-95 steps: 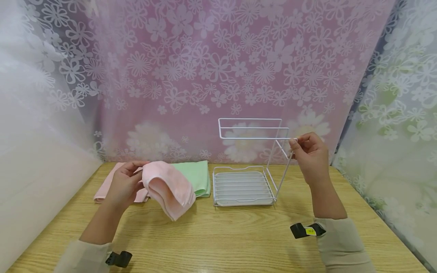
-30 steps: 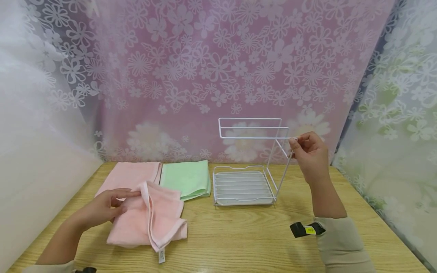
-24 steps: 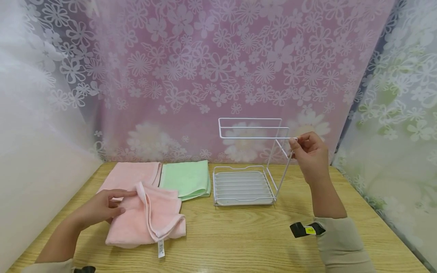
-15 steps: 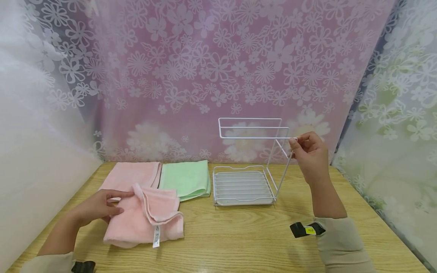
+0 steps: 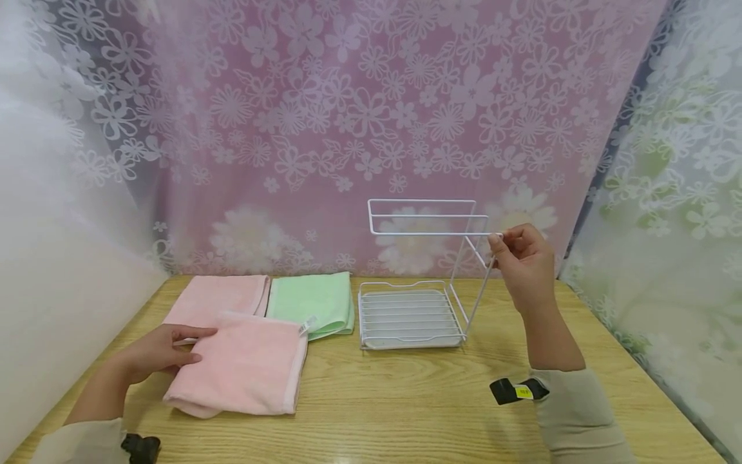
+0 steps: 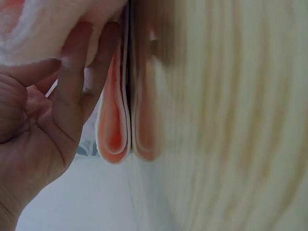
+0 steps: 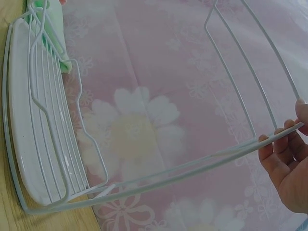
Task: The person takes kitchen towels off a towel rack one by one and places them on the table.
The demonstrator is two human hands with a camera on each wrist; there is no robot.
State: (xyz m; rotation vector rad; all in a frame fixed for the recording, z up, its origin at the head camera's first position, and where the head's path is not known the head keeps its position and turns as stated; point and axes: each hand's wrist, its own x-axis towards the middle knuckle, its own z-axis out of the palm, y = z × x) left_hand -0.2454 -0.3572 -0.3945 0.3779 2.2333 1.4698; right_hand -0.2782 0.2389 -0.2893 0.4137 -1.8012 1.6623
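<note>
My left hand [image 5: 152,353] holds the left edge of a folded pink towel [image 5: 246,367], thumb and forefinger over it. In the left wrist view other fingers [image 6: 72,67] reach up under the lifted cloth. A small white tag [image 5: 307,325] sticks out at its far right corner. My right hand [image 5: 529,267] pinches the upper right corner of a white wire rack [image 5: 429,234], which stands on the table with a slatted base over a white tray [image 5: 413,319]. The right wrist view shows the thumb and fingers around the rack's wire.
Behind the held towel lie a second folded pink towel [image 5: 223,293] and a folded green towel [image 5: 310,303], side by side. The wooden table [image 5: 394,406] meets a floral pink curtain [image 5: 319,129] at the back, with pale sheets at both sides.
The pink towel, hanging bunched from my left hand at first, came down onto the table. Its crumpled upper flap then spread flat and the tag swung to the far right. My right hand stayed put.
</note>
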